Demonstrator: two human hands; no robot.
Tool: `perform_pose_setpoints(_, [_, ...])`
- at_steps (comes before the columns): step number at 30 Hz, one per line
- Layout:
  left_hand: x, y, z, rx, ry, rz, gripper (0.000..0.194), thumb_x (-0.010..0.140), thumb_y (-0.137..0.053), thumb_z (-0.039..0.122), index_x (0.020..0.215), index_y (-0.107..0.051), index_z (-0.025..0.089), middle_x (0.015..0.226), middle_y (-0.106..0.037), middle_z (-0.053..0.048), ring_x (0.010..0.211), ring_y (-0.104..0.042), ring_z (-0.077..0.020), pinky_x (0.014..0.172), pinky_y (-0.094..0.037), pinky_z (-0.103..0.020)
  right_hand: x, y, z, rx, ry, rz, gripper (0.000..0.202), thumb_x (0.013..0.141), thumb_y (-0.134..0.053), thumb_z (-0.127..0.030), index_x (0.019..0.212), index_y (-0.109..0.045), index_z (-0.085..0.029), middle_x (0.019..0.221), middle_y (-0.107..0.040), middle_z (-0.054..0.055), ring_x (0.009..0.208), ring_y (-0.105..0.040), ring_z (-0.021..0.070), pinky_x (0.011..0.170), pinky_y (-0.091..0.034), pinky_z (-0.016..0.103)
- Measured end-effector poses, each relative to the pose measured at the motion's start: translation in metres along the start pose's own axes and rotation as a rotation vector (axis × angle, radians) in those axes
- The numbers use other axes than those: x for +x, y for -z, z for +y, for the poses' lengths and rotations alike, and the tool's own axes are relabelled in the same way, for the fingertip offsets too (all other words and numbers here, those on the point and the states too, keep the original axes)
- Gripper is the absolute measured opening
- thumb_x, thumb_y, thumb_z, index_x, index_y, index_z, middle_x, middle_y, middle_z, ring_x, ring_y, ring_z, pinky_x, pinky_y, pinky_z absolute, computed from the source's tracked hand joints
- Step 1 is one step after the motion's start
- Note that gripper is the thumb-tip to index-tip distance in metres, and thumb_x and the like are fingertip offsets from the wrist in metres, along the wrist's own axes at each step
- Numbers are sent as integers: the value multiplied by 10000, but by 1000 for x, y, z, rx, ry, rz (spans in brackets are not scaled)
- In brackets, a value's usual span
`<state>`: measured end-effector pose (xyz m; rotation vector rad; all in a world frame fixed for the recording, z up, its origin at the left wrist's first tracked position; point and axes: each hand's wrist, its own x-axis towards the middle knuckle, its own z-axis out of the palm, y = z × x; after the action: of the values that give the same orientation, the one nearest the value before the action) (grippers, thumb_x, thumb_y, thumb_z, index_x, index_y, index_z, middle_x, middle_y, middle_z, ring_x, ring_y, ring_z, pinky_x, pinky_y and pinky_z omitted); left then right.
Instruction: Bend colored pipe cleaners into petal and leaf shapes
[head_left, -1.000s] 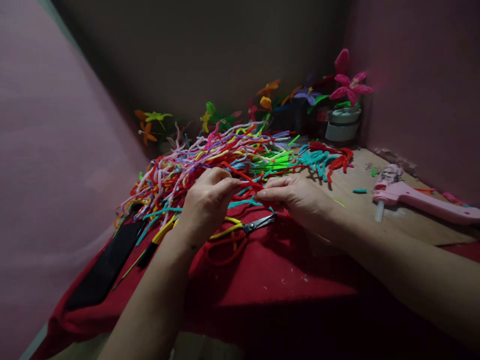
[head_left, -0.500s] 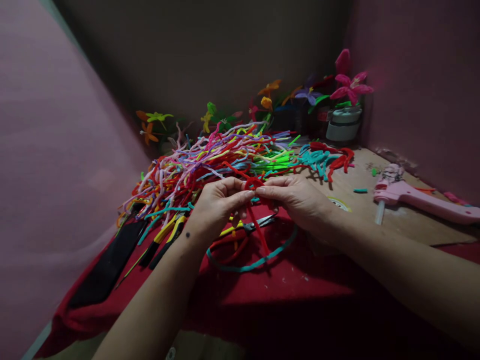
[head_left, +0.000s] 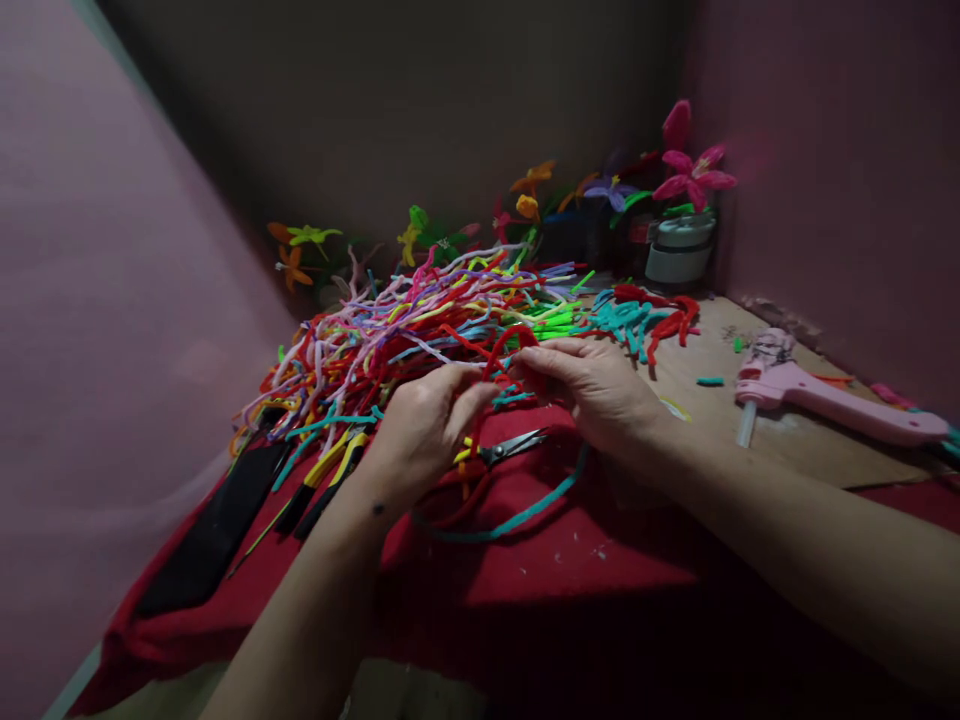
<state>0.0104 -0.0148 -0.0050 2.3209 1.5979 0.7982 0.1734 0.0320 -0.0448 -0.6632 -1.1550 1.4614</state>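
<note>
A red pipe cleaner (head_left: 501, 345) arches between my hands above the table. My right hand (head_left: 600, 385) pinches it between thumb and fingers, at the right end of the arch. On the other side my left hand (head_left: 429, 420) has its thumb and fingers around the strand, whose tail hangs below. Under the hands lie scissors (head_left: 517, 445) with their blades pointing right. A teal pipe cleaner (head_left: 525, 515) curves across the red cloth in front of them. Just behind the hands spreads a heap of many-coloured pipe cleaners (head_left: 375, 330).
Yellow-and-black pliers (head_left: 330, 480) and a black flat case (head_left: 214, 530) lie at left. A pink glue gun (head_left: 832, 395) rests on cardboard (head_left: 787, 460) at right. Pipe-cleaner flowers (head_left: 694, 180) stand along the back, near a grey-white container (head_left: 679, 250). Teal and red pieces (head_left: 630, 320) lie beside the heap.
My hands have moved slightly apart, the left one going left and down. The red pipe cleaner, a small loop between the fingertips before, now forms a wider arch.
</note>
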Motion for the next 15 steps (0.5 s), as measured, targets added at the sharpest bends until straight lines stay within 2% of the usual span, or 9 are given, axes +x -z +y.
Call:
perform_pose_setpoints(2, [-14,-1,4,69,-37,-242,273,766,-541,397,924,-605,184,763,-643,-19,636,-569,-137,563,-407,-216,4,3,-2,69,25,82,167,655,-668,-313,656,-652,-147,610,-593,-2,535,-473,80,525,-353,238])
perform_pose_setpoints(3, [-22,-4,7,155,-66,-320,277,729,-587,392,916,-601,188,799,-646,-32,678,-580,-161,581,-410,-236,5,4,-3,106,30,113,159,646,-676,-308,660,-652,-151,617,-596,-6,542,-479,80,528,-363,235])
perform_pose_setpoints(4, [-30,-10,9,251,-109,-359,276,717,-602,372,922,-593,187,836,-646,-50,711,-586,-185,592,-408,-257,7,5,-4,140,28,132,152,638,-683,-300,667,-653,-154,628,-602,-7,552,-486,82,534,-373,233])
perform_pose_setpoints(6, [-42,-18,15,414,-168,-429,106,792,-497,240,832,-584,196,794,-634,-54,668,-580,-186,565,-385,-276,9,7,-6,193,16,139,150,628,-693,-292,686,-655,-159,657,-617,-4,567,-496,84,538,-385,230])
perform_pose_setpoints(8, [-46,-18,21,525,-215,-462,202,811,-390,120,779,-576,192,764,-622,-51,594,-559,-167,520,-353,-279,10,7,-8,222,11,121,151,629,-696,-292,699,-657,-163,682,-628,1,568,-496,85,531,-382,228])
perform_pose_setpoints(10, [-40,-6,25,682,-215,-416,225,776,-388,74,810,-582,182,764,-607,-57,585,-558,-174,472,-317,-274,9,7,-12,243,32,83,136,645,-687,-292,691,-657,-168,696,-634,5,558,-489,80,523,-370,225])
perform_pose_setpoints(12, [-25,10,23,848,-189,-234,225,780,-380,83,801,-583,178,777,-589,-65,596,-559,-176,462,-306,-266,7,6,-16,251,62,34,118,669,-670,-289,671,-654,-172,680,-629,4,550,-480,77,522,-358,223])
perform_pose_setpoints(14, [-4,19,12,920,-179,-76,252,795,-355,90,824,-593,170,816,-589,-75,625,-570,-169,471,-321,-251,6,5,-20,238,81,-5,118,682,-660,-289,653,-654,-174,643,-616,0,536,-468,76,521,-347,224])
perform_pose_setpoints(15, [8,20,2,900,-187,-49,281,796,-342,81,871,-599,168,857,-594,-82,666,-580,-171,492,-341,-246,6,5,-21,231,81,-18,121,682,-660,-293,652,-658,-176,632,-612,0,530,-463,77,520,-343,226])
